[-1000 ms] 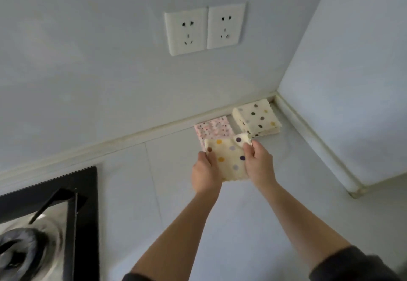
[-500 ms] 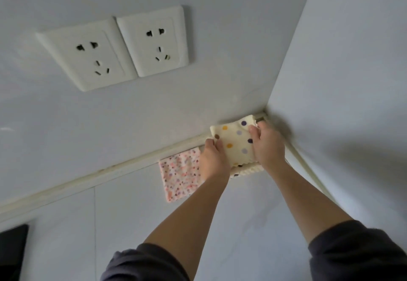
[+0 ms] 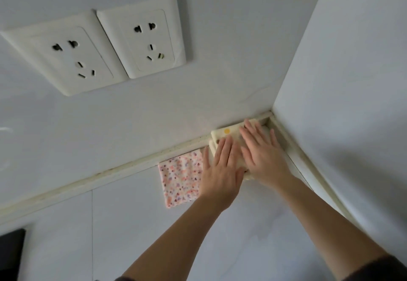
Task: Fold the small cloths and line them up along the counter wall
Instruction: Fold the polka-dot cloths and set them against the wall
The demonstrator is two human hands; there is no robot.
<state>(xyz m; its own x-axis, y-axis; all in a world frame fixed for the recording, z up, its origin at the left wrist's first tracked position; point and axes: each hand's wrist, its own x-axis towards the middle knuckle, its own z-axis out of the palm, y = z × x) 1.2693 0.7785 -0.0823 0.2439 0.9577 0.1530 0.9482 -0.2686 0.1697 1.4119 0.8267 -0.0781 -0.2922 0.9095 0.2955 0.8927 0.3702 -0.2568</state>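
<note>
Pale bench (image 3: 132,225), two sockets (image 3: 141,40) above — left hand (image 3: 220,166) and right hand (image 3: 262,150), both flat, press one dotted cloth stack (image 3: 224,132) in the corner; one pink cloth (image 3: 180,177) at its 8 o'clock.

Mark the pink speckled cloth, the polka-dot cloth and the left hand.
pink speckled cloth (image 3: 181,179): head view, its centre.
polka-dot cloth (image 3: 226,134): head view, bare far corner.
left hand (image 3: 220,170): head view, its back.

Two white sockets on the wall above the surface's (image 3: 141,225) back edge: left socket (image 3: 66,54), right socket (image 3: 143,38), touching. Yellowed sealant strip (image 3: 88,182) along the back edge, continuing down the right edge. Black slab (image 3: 11,256) at near-left corner, mostly cut off. Tile seam (image 3: 92,236) runs front to back.
</note>
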